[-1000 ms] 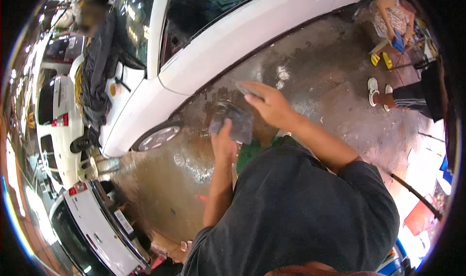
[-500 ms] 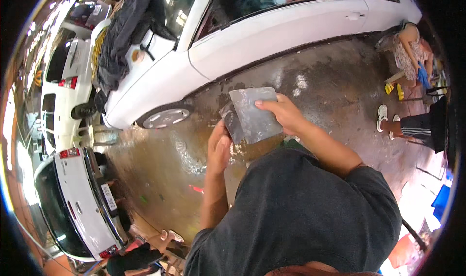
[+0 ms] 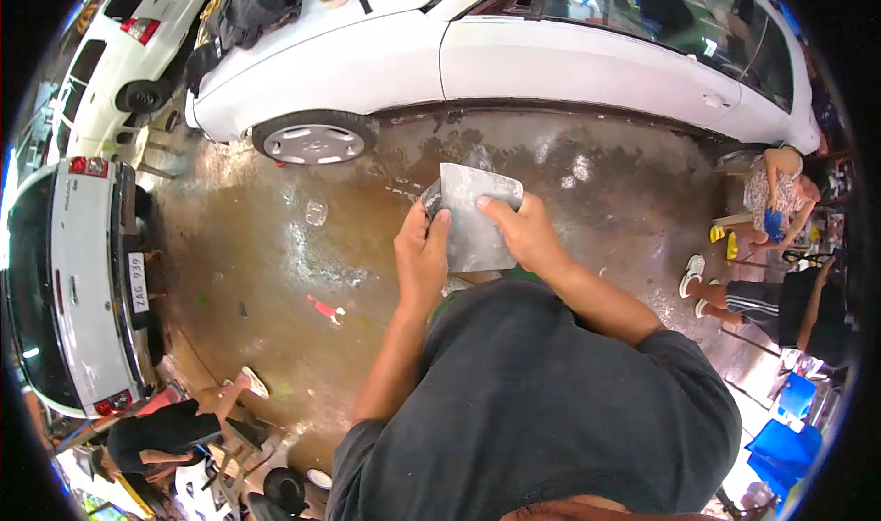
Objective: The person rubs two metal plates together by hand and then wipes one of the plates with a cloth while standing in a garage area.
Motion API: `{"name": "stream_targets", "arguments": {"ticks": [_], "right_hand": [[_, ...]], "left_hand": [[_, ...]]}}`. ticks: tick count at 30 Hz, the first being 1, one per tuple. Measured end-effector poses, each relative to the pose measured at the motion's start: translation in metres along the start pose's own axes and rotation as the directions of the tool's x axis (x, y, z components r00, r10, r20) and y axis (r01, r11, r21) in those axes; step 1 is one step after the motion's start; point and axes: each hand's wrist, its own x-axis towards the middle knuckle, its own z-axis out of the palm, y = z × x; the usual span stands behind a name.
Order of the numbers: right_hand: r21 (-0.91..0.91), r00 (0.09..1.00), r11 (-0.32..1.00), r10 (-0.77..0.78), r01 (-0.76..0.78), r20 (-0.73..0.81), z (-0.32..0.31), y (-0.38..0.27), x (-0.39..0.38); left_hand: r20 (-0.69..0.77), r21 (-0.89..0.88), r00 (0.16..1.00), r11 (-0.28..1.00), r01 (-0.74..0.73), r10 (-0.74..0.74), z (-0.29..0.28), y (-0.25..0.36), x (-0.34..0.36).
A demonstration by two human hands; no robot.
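Observation:
In front of my chest, both hands hold a worn grey sheet of sandpaper with pale smears on it. My right hand pinches its right side, thumb on top and fingers behind. At the left edge my left hand is closed with the thumb against the sheet, its other fingers partly behind. A darker flap shows beside the upper left edge; whether it is a fold or a second sheet I cannot tell.
A white car stands across the far side, dark cloth on its hood. A silver pickup is parked left. One person sits far right, another nearer, a third lower left. Wet floor lies between.
The left thumb now presses on the sheet's left edge, and less of the dark flap shows. My view has turned, so the cars and people sit differently in it.

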Motion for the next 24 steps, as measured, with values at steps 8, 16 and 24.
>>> {"name": "stream_targets", "arguments": {"ticks": [8, 16, 24], "right_hand": [[-0.078, 0.992, 0.989, -0.126, 0.127, 0.011, 0.038, 0.001, -0.005], [-0.261, 0.971, 0.937, -0.21, 0.234, 0.118, 0.028, -0.019, 0.003], [-0.387, 0.947, 0.866, -0.265, 0.318, 0.184, 0.005, -0.026, -0.004]], "left_hand": [[-0.01, -0.086, 1.0, 0.996, 0.003, -0.004, -0.037, -0.02, 0.002], [0.158, -0.052, 0.987, 0.999, -0.001, 0.01, -0.05, -0.012, 0.021], [0.332, -0.072, 0.943, 0.996, 0.051, -0.024, -0.04, -0.012, 0.025]]}}
